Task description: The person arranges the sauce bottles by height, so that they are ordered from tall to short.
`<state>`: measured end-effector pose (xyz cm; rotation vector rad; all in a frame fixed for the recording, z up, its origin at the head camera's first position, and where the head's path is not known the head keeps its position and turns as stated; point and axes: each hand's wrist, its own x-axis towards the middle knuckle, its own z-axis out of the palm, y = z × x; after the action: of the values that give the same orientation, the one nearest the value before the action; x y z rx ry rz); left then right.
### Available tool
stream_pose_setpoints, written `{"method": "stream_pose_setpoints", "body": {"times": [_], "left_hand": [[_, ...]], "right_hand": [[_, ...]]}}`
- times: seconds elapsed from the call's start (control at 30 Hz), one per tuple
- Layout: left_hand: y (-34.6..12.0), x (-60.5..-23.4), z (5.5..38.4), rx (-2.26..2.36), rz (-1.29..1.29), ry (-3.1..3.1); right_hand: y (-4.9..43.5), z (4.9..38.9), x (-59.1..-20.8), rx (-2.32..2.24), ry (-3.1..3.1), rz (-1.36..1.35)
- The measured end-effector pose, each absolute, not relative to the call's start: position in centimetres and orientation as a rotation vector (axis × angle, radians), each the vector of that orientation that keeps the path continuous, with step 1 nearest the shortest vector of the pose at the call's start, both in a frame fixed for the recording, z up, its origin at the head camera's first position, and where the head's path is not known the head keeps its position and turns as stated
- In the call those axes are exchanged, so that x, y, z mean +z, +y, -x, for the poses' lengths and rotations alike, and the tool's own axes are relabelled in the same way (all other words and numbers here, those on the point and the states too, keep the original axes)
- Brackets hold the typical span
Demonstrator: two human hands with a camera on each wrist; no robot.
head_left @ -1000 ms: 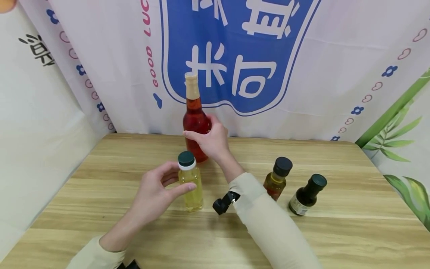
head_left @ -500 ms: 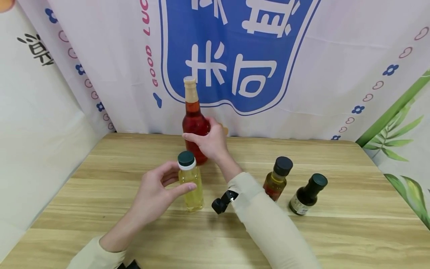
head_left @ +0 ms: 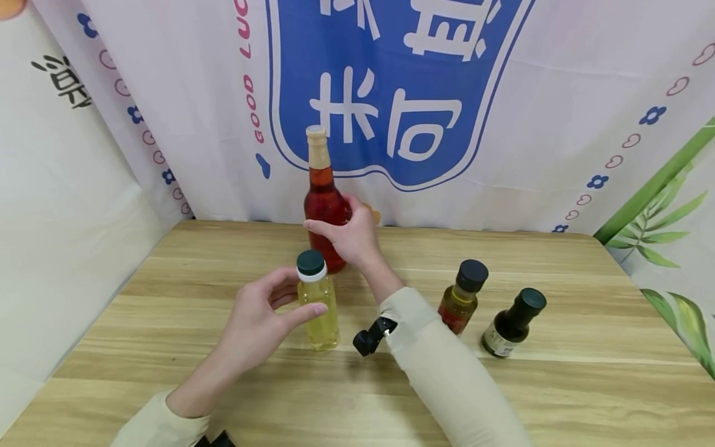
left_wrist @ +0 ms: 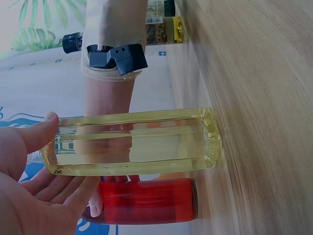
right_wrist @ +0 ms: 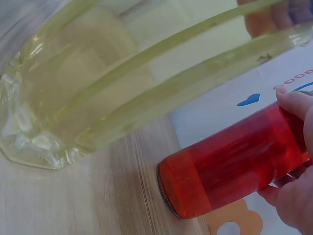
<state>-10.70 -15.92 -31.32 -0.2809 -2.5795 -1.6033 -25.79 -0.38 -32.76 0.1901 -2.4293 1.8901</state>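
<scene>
Near the table's middle stands a square clear bottle of pale yellow liquid [head_left: 323, 326] with a dark green cap and white collar. My left hand [head_left: 260, 318] holds it between thumb and fingers, high on its body; the fingers pass partly behind it. Just beyond, my right hand [head_left: 356, 236] grips a taller glass bottle of red liquid [head_left: 322, 202] round the body, thumb across its front. That bottle is upright, its neck wrapped in gold foil. In the left wrist view the yellow bottle [left_wrist: 171, 142] overlaps my right forearm, and the red bottle [left_wrist: 151, 200] shows beside it.
On the right stand a black-capped bottle of yellow-brown oil [head_left: 458, 304], partly hidden by my right sleeve [head_left: 447, 366], and a small dark bottle [head_left: 505, 332] with a pale label. A printed cloth [head_left: 558, 124] hangs behind the wooden table [head_left: 603, 385].
The red bottle and my right hand have come down slightly, mostly in the first half second. My left hand and the yellow bottle have stayed put.
</scene>
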Motion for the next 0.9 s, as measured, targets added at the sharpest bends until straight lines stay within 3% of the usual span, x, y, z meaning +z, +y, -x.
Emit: {"method": "stream_pose_setpoints", "body": {"times": [0.9], "left_hand": [[-15.89,-31.4,10.84,-1.585,0.312,-2.569]], "right_hand": [[0.18,25.46,-33.18,1.921,-2.447,-0.19]]}}
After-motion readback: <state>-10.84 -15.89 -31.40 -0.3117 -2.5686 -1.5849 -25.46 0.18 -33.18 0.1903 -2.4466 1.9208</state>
